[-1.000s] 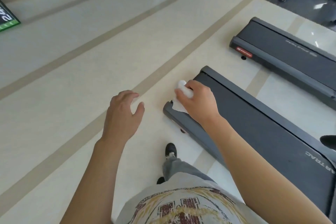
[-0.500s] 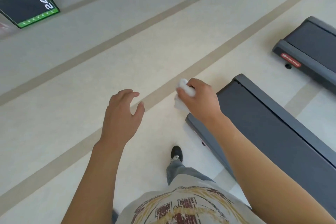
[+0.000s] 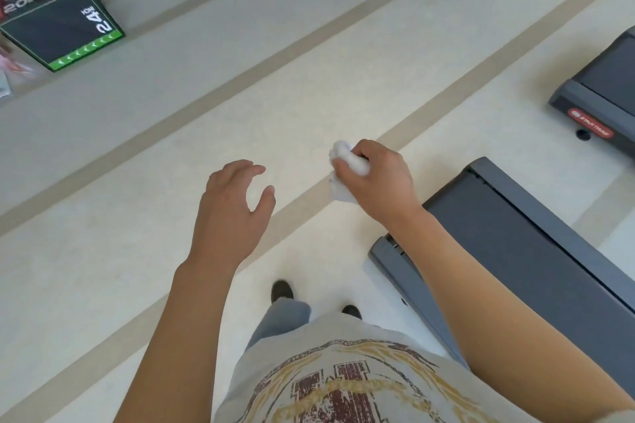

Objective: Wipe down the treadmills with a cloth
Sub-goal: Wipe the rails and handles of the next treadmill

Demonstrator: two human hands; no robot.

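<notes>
My right hand [image 3: 376, 178] grips a crumpled white cloth [image 3: 347, 168] in the air, over the pale floor and left of the near treadmill's end. That dark grey treadmill [image 3: 515, 244] lies flat on the floor at the right, partly hidden under my right forearm. A second treadmill [image 3: 598, 96] with a red label sits farther off at the right edge. My left hand [image 3: 230, 206] hovers over the floor with loosely curled fingers and holds nothing.
A black box [image 3: 65, 21] with green trim and "24" printed on it leans by the wall at the top left. Tan stripes cross the pale floor [image 3: 240, 96]. My two shoes [image 3: 281, 290] stand just left of the near treadmill.
My right hand with the cloth has come off the near treadmill's end and now hangs over the floor left of it. The view has swung left, showing more of the black box.
</notes>
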